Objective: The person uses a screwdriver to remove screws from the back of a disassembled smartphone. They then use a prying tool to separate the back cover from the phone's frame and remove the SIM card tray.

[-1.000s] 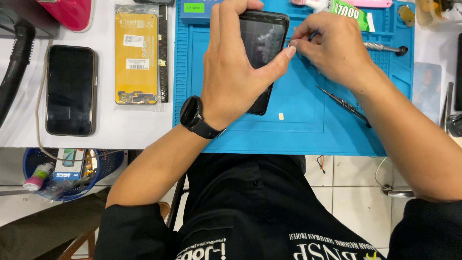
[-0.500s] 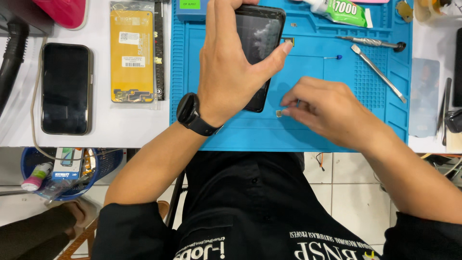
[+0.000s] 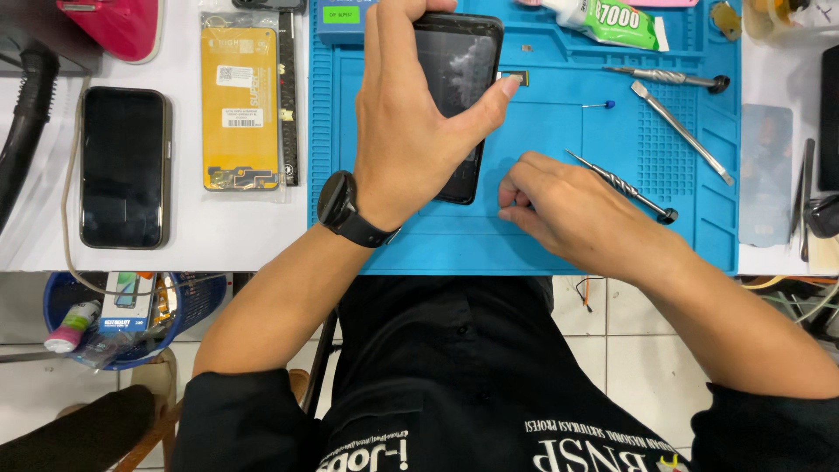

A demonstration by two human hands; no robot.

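Note:
My left hand point(image 3: 411, 122), with a black watch on its wrist, grips a black smartphone point(image 3: 454, 79) that lies on the blue work mat point(image 3: 559, 236). The thumb reaches a small tray point(image 3: 516, 78) that sticks out of the phone's right edge. My right hand point(image 3: 568, 210) rests on the mat just right of the phone's lower end, fingertips pinched together at the mat surface. Whether they hold a tiny part is hidden. A thin metal tool point(image 3: 620, 185) lies right behind that hand.
On the mat lie a metal spudger point(image 3: 682, 131), a screwdriver point(image 3: 669, 79), a blue-headed pin point(image 3: 599, 105) and a glue tube point(image 3: 612, 17). Left on the white table are another black phone point(image 3: 122, 166) and a yellow packaged screen part point(image 3: 239, 105). A blue bin point(image 3: 114, 319) sits below.
My right hand came down from the phone's upper right edge to the mat near the phone's lower end. The left hand keeps its hold on the phone.

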